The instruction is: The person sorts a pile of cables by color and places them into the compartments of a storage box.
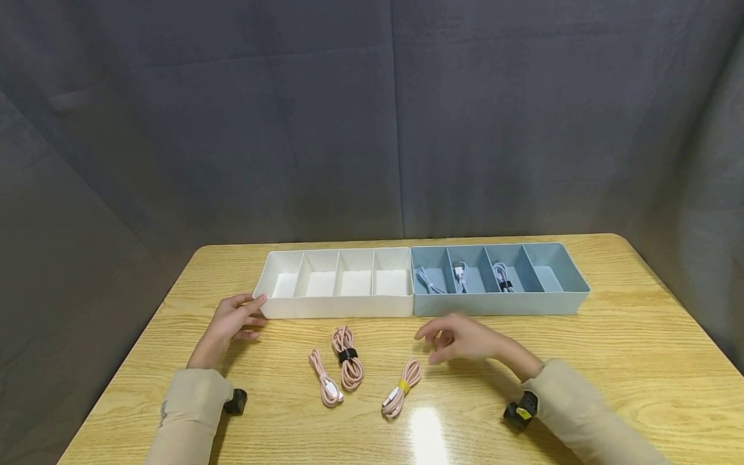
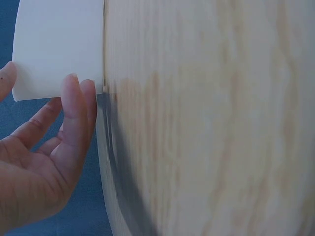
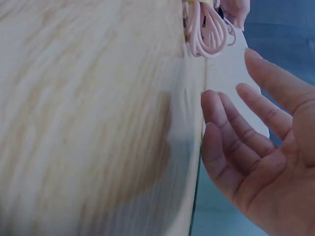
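Note:
My left hand (image 1: 232,321) is at the near left corner of a white divided box (image 1: 337,307), thumb on the rim and the other fingers loosely extended by its end. The left wrist view shows the fingertips (image 2: 73,86) against the box's wall. Over the table, my right hand (image 1: 462,337) hovers with loosely bent fingers and an empty grasp, slightly blurred. Closest to it lies a coiled pink cable with a yellow tie (image 1: 403,386). Further left are a pink cable with a black strap (image 1: 349,359) and a smaller pink bundle with a white plug (image 1: 325,380).
A blue-grey divided box (image 1: 500,305) stands end to end with the white one. Three of its compartments hold bundled pale cables, one of them a bundle with a black tie (image 1: 502,276). Behind the wooden table (image 1: 639,336) hangs a dark grey curtain (image 1: 325,129).

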The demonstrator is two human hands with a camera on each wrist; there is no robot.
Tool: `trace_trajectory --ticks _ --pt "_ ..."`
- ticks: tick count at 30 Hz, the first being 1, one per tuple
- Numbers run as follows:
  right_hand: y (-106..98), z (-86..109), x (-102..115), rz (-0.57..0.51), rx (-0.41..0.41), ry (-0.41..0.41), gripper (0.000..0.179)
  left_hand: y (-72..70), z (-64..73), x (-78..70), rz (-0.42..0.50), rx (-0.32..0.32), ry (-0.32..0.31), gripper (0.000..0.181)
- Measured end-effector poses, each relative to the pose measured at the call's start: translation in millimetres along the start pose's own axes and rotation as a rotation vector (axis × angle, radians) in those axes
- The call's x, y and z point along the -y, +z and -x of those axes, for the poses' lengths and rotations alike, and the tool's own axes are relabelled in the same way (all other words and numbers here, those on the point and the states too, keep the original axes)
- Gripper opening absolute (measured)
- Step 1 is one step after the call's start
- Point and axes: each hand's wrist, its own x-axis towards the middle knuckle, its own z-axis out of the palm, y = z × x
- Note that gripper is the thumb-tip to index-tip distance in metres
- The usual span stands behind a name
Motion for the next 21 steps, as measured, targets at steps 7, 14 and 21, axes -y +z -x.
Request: trace_trajectory --ticks 7,14,21 --pt "6 -5.3 -1 -0.036 0.072 0.03 0.04 -0.2 -1.1 0.2 0.007 0.006 -0.016 0.073" --pt "10 -12.1 1 -0.022 0.099 0.048 0.04 -0.3 -2.8 1.1 0.011 0.009 -0.023 0.073" --pt "12 -18.6 6 0.046 0.129 0.024 0.033 -0.3 -2.4 0.7 0.007 0.008 -0.025 0.074"
